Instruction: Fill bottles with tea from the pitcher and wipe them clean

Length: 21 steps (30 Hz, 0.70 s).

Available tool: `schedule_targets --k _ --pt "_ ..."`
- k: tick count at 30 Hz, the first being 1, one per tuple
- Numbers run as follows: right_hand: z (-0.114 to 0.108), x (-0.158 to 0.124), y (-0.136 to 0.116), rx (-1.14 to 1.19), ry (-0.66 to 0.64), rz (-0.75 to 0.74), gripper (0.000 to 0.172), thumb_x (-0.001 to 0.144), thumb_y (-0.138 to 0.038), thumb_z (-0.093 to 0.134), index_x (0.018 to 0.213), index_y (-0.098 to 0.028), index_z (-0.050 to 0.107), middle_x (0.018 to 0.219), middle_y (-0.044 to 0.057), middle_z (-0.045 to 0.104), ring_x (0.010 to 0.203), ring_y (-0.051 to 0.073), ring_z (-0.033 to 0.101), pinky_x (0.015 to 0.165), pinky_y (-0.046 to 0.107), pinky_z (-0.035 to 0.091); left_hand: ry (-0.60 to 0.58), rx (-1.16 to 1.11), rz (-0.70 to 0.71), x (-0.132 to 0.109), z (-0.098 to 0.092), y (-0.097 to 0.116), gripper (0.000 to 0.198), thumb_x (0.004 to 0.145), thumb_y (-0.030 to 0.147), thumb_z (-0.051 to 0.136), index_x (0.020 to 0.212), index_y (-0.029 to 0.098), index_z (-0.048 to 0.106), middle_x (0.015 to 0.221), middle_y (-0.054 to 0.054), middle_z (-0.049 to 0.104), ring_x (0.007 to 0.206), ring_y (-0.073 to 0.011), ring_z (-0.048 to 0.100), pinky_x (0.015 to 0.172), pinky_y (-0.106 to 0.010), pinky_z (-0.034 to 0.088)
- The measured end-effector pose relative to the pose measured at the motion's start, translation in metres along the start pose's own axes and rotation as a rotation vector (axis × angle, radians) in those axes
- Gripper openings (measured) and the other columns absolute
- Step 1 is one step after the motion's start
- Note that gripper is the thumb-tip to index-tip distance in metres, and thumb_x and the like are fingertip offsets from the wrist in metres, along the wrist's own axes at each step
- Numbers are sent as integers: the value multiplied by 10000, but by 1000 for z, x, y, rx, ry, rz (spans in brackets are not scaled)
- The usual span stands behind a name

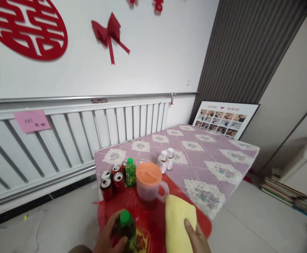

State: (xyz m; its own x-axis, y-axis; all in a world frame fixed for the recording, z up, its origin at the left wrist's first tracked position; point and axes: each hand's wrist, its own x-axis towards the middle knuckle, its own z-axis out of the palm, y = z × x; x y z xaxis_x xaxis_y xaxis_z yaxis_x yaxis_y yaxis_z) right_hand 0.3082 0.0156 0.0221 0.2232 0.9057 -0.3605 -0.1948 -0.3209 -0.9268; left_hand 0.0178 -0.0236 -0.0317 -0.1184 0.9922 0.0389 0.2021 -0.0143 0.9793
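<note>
My left hand (111, 236) is wrapped around a dark green bottle (128, 230) with a green cap, at the front of a red mat (153, 219). To the right, my right hand (197, 237) grips a folded yellow cloth (178, 221). Between and beyond them is a clear pitcher (148, 189) with an orange lid, its handle pointing right. Left of the pitcher stands a second green-capped bottle (130, 174), beside several opened cans (118, 181). Two small white-capped bottles (166, 161) are behind the pitcher.
A purple patterned tablecloth (195, 160) covers the table. Behind it are a white radiator (127, 123) and a wall. A photo board (223, 117) leans at the far right end. Stacked books or papers (287, 193) lie at the right.
</note>
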Motion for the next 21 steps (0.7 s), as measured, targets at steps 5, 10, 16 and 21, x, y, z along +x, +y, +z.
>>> schedule_targets --k 5,10,16,21 --pt "44 -39 10 179 -279 135 908 614 -601 756 1363 -197 442 985 99 761 860 320 718 742 419 567 -22 25 47 -4 2 -9 622 751 278 630 1340 182 453 1402 -127 522 1289 -284 501 1109 -414 393" --pt "78 -42 17 94 -415 18 781 670 -541 738 1327 -201 488 1048 109 741 893 317 707 779 433 556 -20 10 61 -7 5 6 514 756 214 605 1259 198 502 1295 -104 601 1215 -266 559 1056 -384 452" --pt "115 -26 -5 -50 -531 -222 591 772 -426 665 1305 -216 517 1226 99 666 1050 292 653 818 386 545 -93 -45 90 -4 3 13 493 800 247 596 1267 194 448 1260 -121 614 1122 -250 614 986 -361 501" --pt "120 3 12 -208 -543 -251 478 823 -456 582 1203 -166 583 1101 113 717 938 285 690 775 391 552 -110 -25 95 -1 0 1 522 783 259 620 1273 196 452 1277 -114 606 1155 -263 593 1017 -384 475"
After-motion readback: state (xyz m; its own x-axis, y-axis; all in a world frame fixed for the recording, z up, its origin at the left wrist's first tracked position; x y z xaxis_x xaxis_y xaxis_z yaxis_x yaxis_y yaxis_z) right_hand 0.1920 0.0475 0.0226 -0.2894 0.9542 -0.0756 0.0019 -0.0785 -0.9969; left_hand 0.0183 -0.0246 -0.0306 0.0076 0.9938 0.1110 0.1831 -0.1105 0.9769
